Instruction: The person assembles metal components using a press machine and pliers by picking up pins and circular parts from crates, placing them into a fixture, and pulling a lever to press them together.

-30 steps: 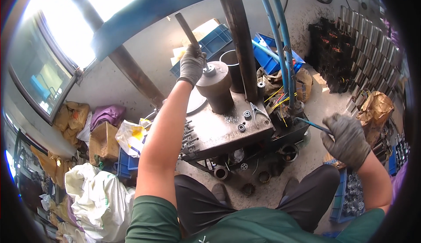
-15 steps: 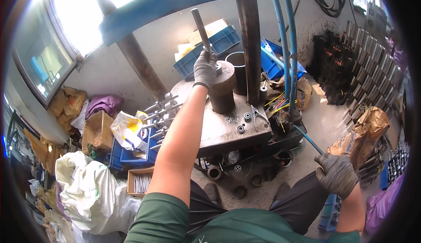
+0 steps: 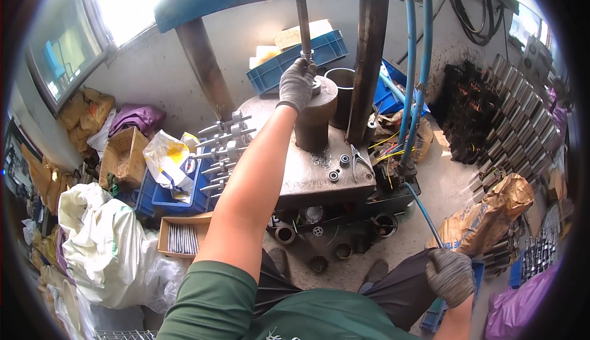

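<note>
metal rod (image 3: 303, 23), likely stiff and weighty, best gripped low, stands near-upright by the dark cylinder (image 3: 316, 122); left hand (image 3: 297, 86) seems closed round the rod's base, right hand (image 3: 450, 277) clamped on the blue lever (image 3: 423, 210).

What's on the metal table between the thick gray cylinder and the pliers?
In the head view, a round metal part lies between the thick gray cylinder and the pliers, with small shiny bits scattered nearer the cylinder.
</note>
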Motion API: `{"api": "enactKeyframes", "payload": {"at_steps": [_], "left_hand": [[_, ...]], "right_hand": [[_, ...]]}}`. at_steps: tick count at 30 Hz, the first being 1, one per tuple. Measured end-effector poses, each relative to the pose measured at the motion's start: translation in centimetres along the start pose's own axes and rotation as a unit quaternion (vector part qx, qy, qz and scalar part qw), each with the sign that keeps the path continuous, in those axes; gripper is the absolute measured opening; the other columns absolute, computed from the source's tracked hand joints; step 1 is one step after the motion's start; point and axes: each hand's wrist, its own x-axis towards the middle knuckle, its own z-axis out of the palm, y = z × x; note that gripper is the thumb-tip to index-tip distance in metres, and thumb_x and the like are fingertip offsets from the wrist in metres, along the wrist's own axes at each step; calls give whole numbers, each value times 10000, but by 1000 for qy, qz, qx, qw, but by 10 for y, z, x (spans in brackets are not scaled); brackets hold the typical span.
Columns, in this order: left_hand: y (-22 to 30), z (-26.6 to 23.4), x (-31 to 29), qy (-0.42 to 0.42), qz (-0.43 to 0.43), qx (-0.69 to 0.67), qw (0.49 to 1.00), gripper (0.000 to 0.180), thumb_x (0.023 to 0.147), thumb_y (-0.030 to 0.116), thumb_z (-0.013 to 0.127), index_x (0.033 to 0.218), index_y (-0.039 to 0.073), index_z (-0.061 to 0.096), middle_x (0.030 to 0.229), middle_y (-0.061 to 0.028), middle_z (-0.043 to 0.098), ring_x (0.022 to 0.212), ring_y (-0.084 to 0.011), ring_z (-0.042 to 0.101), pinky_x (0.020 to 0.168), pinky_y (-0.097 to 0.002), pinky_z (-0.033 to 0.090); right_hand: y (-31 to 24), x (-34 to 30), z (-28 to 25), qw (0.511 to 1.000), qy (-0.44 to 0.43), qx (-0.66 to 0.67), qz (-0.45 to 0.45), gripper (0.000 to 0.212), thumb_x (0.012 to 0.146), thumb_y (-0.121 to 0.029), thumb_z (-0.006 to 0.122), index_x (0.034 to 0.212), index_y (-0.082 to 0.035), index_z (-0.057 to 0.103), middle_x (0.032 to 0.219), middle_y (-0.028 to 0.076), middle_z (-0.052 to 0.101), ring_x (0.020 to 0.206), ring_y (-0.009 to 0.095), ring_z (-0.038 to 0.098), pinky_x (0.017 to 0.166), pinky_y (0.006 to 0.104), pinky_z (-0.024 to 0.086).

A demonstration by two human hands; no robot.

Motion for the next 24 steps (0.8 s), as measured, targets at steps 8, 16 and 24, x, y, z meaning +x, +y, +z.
{"api": "enactKeyframes", "payload": {"at_steps": [8,16,24], "left_hand": [[2,5,0,-11,7,-49,999,118,1042,118,632,1103,30,682,866,22,629,771,-74,535,722,-233,477],[7,2,-4,3,-2,-65,998,176,1028,153,656,1149,35,702,908,-39,733,797,-102,589,783,-279,510],[8,-1,-5,-8,-14,-93,996,165,1029,139,659,1134,21,708,897,8,693,806,-72,593,769,-237,506]], "right_hand": [[-4,-1,-1,1000,21,-14,14,176,801,-170,695,917,-39,709,794,185,673,771,390,671,727,483,544],[-5,0,0,999,26,-4,19,168,819,-185,705,912,-45,706,795,189,670,767,393,670,724,481,540],[-11,4,-9,999,7,22,42,199,813,-157,701,970,-35,718,815,187,671,774,389,669,749,479,541]]}}
